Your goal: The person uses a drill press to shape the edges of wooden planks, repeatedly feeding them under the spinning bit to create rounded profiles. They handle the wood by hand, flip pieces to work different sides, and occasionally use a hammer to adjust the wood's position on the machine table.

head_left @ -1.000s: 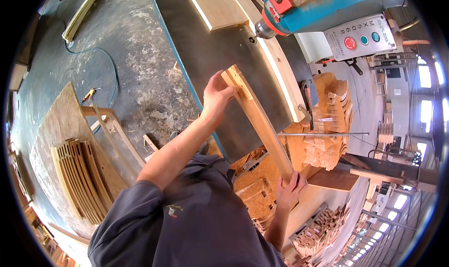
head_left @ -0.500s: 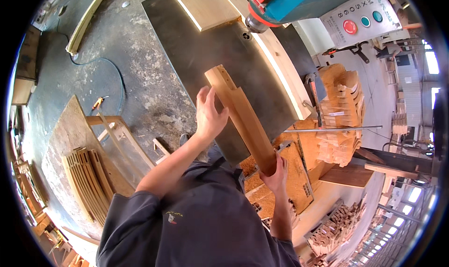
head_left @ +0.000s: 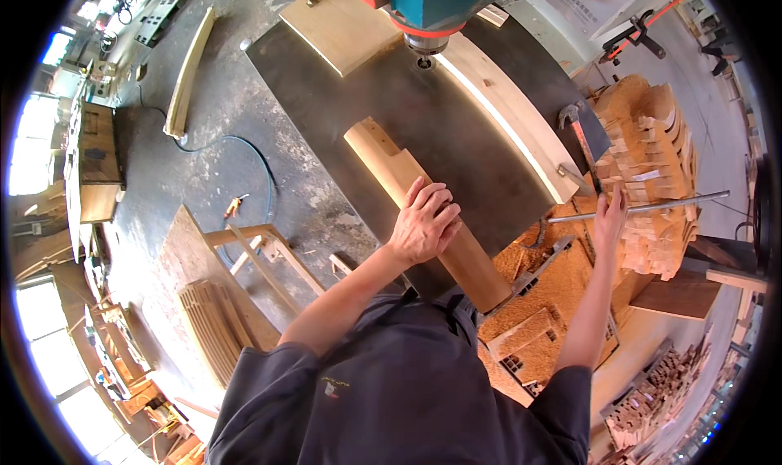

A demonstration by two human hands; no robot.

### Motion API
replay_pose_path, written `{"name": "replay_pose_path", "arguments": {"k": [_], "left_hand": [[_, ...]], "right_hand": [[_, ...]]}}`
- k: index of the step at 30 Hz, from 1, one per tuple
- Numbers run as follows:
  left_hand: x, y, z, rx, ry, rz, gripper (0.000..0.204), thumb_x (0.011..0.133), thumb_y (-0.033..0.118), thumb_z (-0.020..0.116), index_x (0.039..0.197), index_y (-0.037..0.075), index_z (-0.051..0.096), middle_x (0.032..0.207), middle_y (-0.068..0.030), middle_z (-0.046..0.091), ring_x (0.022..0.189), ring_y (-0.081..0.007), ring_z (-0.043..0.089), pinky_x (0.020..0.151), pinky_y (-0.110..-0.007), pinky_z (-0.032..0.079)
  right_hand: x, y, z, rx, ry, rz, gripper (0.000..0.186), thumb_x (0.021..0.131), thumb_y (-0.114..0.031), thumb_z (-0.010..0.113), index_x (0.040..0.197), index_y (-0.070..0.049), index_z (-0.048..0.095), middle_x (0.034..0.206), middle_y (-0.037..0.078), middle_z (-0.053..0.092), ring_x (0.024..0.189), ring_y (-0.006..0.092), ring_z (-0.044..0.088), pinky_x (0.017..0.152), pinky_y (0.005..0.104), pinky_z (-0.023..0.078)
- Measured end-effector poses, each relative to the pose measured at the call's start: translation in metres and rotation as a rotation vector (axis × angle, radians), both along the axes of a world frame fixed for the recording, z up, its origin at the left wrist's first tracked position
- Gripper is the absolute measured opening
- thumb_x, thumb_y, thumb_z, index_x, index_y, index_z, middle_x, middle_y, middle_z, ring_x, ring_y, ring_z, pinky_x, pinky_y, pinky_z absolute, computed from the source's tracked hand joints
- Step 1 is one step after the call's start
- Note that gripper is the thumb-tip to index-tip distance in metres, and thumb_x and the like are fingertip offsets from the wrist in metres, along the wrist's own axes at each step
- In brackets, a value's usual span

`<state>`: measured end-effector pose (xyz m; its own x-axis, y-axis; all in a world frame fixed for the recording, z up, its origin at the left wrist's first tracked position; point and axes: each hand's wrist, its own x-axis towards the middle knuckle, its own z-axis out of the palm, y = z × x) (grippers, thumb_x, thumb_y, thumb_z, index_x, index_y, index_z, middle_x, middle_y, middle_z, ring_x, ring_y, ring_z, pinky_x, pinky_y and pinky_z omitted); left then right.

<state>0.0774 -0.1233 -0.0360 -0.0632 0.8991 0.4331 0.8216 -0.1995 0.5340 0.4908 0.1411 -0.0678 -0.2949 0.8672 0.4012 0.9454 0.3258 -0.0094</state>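
Observation:
A long brown wooden piece [head_left: 470, 263], stepped and notched at its far end, lies slantwise on the dark metal table [head_left: 326, 98]. Across its middle rests my left hand [head_left: 425, 221], fingers curled over the far side, gripping it. My right hand [head_left: 608, 221] reaches out to the right, its fingers closed at the lower end of the handle of a hammer [head_left: 580, 139]. The hammer's head lies on the table's right edge. A metal rod [head_left: 672, 203] passes behind my right hand; whether my hand touches it is unclear.
A drill head with a chuck [head_left: 425, 43] hangs over the table's far part. A pale board [head_left: 342, 29] and a curved pale wooden strip [head_left: 505, 111] lie there. Sawdust and stacked wood pieces [head_left: 643, 155] are at right; wooden slats [head_left: 213, 331] stand at left.
My right hand has let go of the wooden piece's near end and moved right to the hammer. My left hand has come down onto the piece's middle. The view has shifted.

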Motion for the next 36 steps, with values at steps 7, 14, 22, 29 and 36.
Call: {"name": "replay_pose_path", "arguments": {"k": [7, 14, 22, 29, 36], "left_hand": [[-0.033, -0.006, 0.005, 0.038, 0.025, 0.042, 0.026, 0.077, 0.013, 0.083, 0.100, 0.010, 0.070, 0.110, -0.0081, 0.065, 0.118, -0.0311, 0.063, 0.115, -0.057, 0.041], [-0.016, 0.038, 0.023, 0.141, -0.089, -0.037, 0.034, 0.073, 0.004, 0.085, 0.104, 0.002, 0.071, 0.111, -0.0118, 0.067, 0.106, -0.0344, 0.067, 0.090, -0.048, 0.057], [0.030, 0.175, 0.009, 0.189, 0.157, -0.173, 0.067, 0.074, 0.018, 0.089, 0.136, 0.009, 0.066, 0.147, -0.0073, 0.060, 0.143, -0.0339, 0.051, 0.121, -0.052, 0.042], [0.042, 0.206, -0.030, 0.230, 0.203, -0.112, 0.064, 0.071, 0.023, 0.090, 0.130, 0.012, 0.070, 0.143, -0.0035, 0.064, 0.142, -0.0283, 0.053, 0.122, -0.054, 0.040], [0.045, 0.205, -0.030, 0.283, 0.162, -0.112, 0.058, 0.071, 0.022, 0.088, 0.126, 0.012, 0.072, 0.140, -0.0022, 0.065, 0.138, -0.0287, 0.055, 0.119, -0.054, 0.042]], "right_hand": [[-0.034, 0.049, -0.002, -0.432, 0.040, 0.044, 0.028, 0.102, -0.028, 0.067, 0.125, -0.012, 0.067, 0.102, 0.024, 0.075, 0.100, 0.0473, 0.071, 0.080, 0.0574, 0.054], [-0.023, -0.025, 0.023, -0.300, 0.506, -0.116, 0.033, 0.110, -0.034, 0.057, 0.102, -0.002, 0.060, 0.078, 0.019, 0.063, 0.067, 0.0344, 0.059, 0.063, 0.0454, 0.047], [-0.014, -0.217, 0.067, -0.222, 0.329, 0.232, 0.038, 0.101, -0.022, 0.070, 0.133, -0.003, 0.066, 0.073, 0.013, 0.064, 0.054, 0.0286, 0.057, 0.050, 0.0395, 0.044], [-0.029, -0.205, 0.051, -0.293, -0.099, 0.179, 0.045, 0.102, -0.029, 0.068, 0.146, -0.018, 0.065, 0.073, 0.010, 0.063, 0.055, 0.0281, 0.059, 0.050, 0.0414, 0.047], [-0.024, -0.173, 0.041, -0.289, -0.173, 0.132, 0.044, 0.105, -0.031, 0.064, 0.147, -0.017, 0.063, 0.073, 0.011, 0.060, 0.055, 0.0312, 0.059, 0.050, 0.0439, 0.046]]}}
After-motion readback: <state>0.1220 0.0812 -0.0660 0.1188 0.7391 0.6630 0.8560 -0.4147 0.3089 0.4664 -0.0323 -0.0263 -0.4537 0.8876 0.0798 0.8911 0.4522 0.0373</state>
